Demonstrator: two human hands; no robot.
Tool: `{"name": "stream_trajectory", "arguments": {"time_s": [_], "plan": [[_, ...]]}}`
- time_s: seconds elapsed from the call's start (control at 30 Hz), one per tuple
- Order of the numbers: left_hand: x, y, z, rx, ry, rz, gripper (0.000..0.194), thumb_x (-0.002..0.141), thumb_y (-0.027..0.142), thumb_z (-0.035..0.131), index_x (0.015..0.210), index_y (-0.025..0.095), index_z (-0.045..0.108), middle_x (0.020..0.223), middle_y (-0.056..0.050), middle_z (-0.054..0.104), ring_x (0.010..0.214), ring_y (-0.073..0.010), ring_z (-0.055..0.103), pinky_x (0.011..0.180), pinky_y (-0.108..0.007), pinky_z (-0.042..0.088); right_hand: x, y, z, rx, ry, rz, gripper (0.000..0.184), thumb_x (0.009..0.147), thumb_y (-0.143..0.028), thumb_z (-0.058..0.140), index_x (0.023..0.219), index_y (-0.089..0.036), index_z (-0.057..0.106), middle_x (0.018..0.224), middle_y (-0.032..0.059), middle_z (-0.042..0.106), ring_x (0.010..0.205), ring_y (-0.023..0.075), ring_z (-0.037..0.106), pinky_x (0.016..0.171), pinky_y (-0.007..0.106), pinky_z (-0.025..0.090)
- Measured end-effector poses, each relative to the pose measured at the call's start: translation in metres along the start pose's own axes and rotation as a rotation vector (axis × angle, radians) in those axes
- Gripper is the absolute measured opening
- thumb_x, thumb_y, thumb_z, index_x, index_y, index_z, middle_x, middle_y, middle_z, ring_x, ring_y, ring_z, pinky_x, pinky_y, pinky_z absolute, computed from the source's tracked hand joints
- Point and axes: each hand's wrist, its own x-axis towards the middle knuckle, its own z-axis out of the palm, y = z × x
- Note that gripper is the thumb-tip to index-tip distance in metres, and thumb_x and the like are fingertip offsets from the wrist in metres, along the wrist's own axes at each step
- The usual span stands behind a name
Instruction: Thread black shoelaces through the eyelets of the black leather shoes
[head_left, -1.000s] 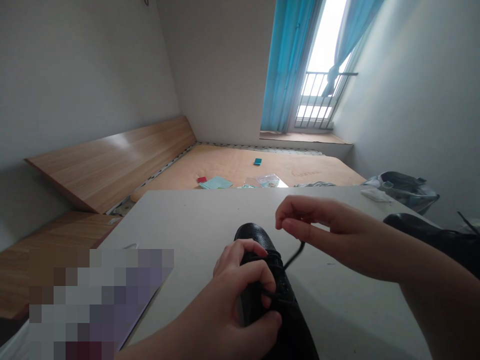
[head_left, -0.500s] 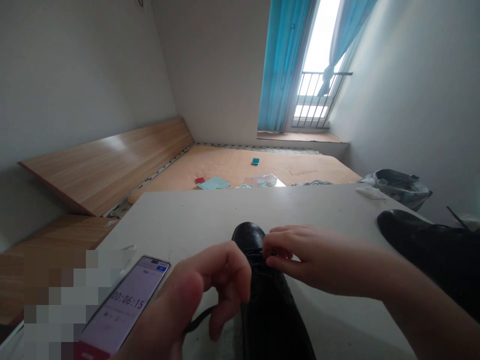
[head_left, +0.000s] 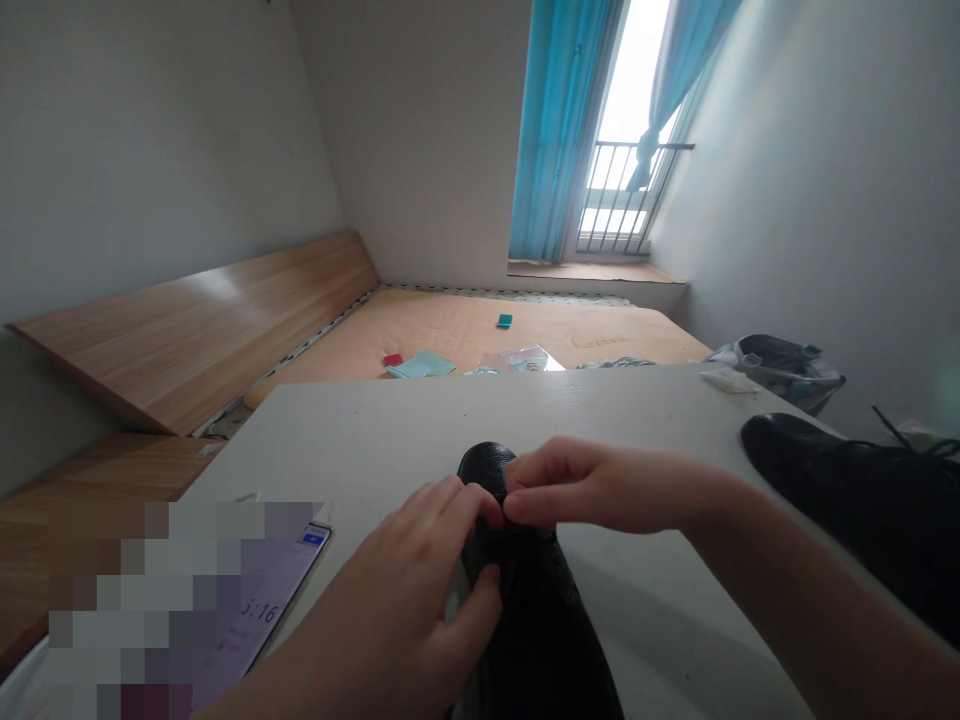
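Left grip [head_left: 431, 575] curls against black shoe [head_left: 547, 630], six o'clock on table [head_left: 360, 430]; cannot tell if pinching anything. Right grip [head_left: 581, 485] bunched at its front end, likewise unclear. Second shoe [head_left: 840, 490], between three and four o'clock.

On the white tabletop [head_left: 360, 430], a black leather shoe [head_left: 544, 630] is flanked by a slim rectangular lilac-screened phone [head_left: 275, 585] near the left edge and another black laced shoe [head_left: 847, 490] toward the right; beyond the far edge, a flat peach-coloured mattress [head_left: 442, 322] is seen.
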Motion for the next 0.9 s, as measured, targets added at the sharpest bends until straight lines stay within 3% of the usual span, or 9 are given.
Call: {"name": "stream_trajectory", "arguments": {"time_s": [0.13, 0.27, 0.37, 0.43, 0.5, 0.57, 0.67, 0.8, 0.9], "plan": [[0.0, -0.002, 0.003, 0.013, -0.001, 0.033, 0.028, 0.088, 0.022, 0.043, 0.114, 0.023, 0.055, 0.111, -0.007, 0.056, 0.106, -0.0272, 0.054, 0.092, -0.045, 0.045, -0.008, 0.0, -0.009, 0.356, 0.022, -0.194, 0.039, 0.093, -0.047, 0.058, 0.069, -0.016, 0.056, 0.063, -0.0037, 0.05, 0.061, 0.0096, 0.051, 0.068, 0.026, 0.044], [-0.002, -0.002, 0.003, -0.002, 0.006, 0.061, 0.03, 0.087, 0.021, 0.042, 0.114, 0.023, 0.056, 0.115, -0.008, 0.052, 0.107, -0.0265, 0.053, 0.094, -0.045, 0.045, -0.021, -0.003, -0.013, 0.566, -0.011, -0.253, 0.036, 0.096, -0.04, 0.055, 0.07, -0.016, 0.053, 0.054, -0.0093, 0.032, 0.046, 0.0055, 0.028, 0.047, 0.019, 0.034], [-0.002, -0.001, 0.003, -0.046, 0.06, 0.097, 0.02, 0.084, 0.019, 0.046, 0.101, 0.023, 0.055, 0.11, -0.005, 0.055, 0.103, -0.0246, 0.054, 0.092, -0.041, 0.045, -0.03, -0.012, -0.011, 0.405, 0.124, -0.252, 0.031, 0.096, -0.04, 0.057, 0.077, -0.016, 0.06, 0.056, -0.0077, 0.035, 0.047, 0.0057, 0.025, 0.041, 0.018, 0.021], [-0.002, 0.002, 0.002, -0.075, 0.051, 0.087, 0.014, 0.082, 0.019, 0.048, 0.094, 0.023, 0.053, 0.101, -0.003, 0.058, 0.096, -0.0233, 0.055, 0.087, -0.039, 0.046, -0.036, -0.019, -0.008, 0.224, 0.231, -0.241, 0.029, 0.095, -0.039, 0.059, 0.079, -0.016, 0.064, 0.06, -0.0054, 0.043, 0.051, 0.0061, 0.03, 0.043, 0.018, 0.024], [-0.002, 0.005, 0.002, -0.104, 0.051, 0.071, 0.008, 0.081, 0.02, 0.05, 0.089, 0.023, 0.051, 0.093, -0.001, 0.059, 0.089, -0.0223, 0.056, 0.082, -0.037, 0.046, -0.041, -0.026, -0.002, 0.124, 0.204, -0.204, 0.028, 0.094, -0.039, 0.058, 0.081, -0.016, 0.066, 0.066, -0.0028, 0.051, 0.056, 0.0071, 0.038, 0.048, 0.019, 0.031], [-0.003, 0.007, 0.0, -0.148, 0.099, 0.073, 0.002, 0.083, 0.023, 0.051, 0.082, 0.023, 0.05, 0.087, 0.0, 0.059, 0.084, -0.0212, 0.056, 0.078, -0.035, 0.046, -0.044, -0.029, 0.004, 0.072, 0.072, -0.176, 0.028, 0.095, -0.04, 0.056, 0.087, -0.016, 0.068, 0.073, 0.0004, 0.059, 0.064, 0.0097, 0.048, 0.056, 0.021, 0.039], [-0.007, 0.006, -0.005, -0.204, 0.214, 0.045, 0.019, 0.087, 0.028, 0.049, 0.068, 0.023, 0.047, 0.072, 0.003, 0.055, 0.075, -0.0184, 0.056, 0.074, -0.031, 0.045, -0.044, -0.029, 0.011, -0.17, 0.001, -0.106, 0.028, 0.094, -0.039, 0.054, 0.093, -0.017, 0.071, 0.084, 0.0044, 0.067, 0.074, 0.0147, 0.058, 0.064, 0.027, 0.044], [-0.011, 0.004, -0.013, -0.382, 0.329, -0.059, 0.032, 0.093, 0.035, 0.045, 0.065, 0.023, 0.054, 0.057, 0.005, 0.049, 0.056, -0.0139, 0.051, 0.052, -0.023, 0.041, -0.031, -0.018, 0.013, -0.513, 0.185, 0.059, 0.023, 0.092, -0.037, 0.055, 0.103, -0.024, 0.069, 0.089, 0.0025, 0.068, 0.077, 0.0173, 0.059, 0.066, 0.029, 0.044], [-0.01, 0.004, -0.016, -0.513, 0.306, -0.069, 0.045, 0.096, 0.047, 0.041, 0.059, 0.022, 0.048, 0.052, 0.006, 0.042, 0.044, -0.0105, 0.036, 0.04, -0.022, 0.029, -0.019, -0.01, 0.015, -0.573, 0.206, 0.053, 0.017, 0.087, -0.036, 0.062, 0.098, -0.024, 0.068, 0.097, 0.0023, 0.066, 0.088, 0.0197, 0.058, 0.077, 0.033, 0.045]]}}
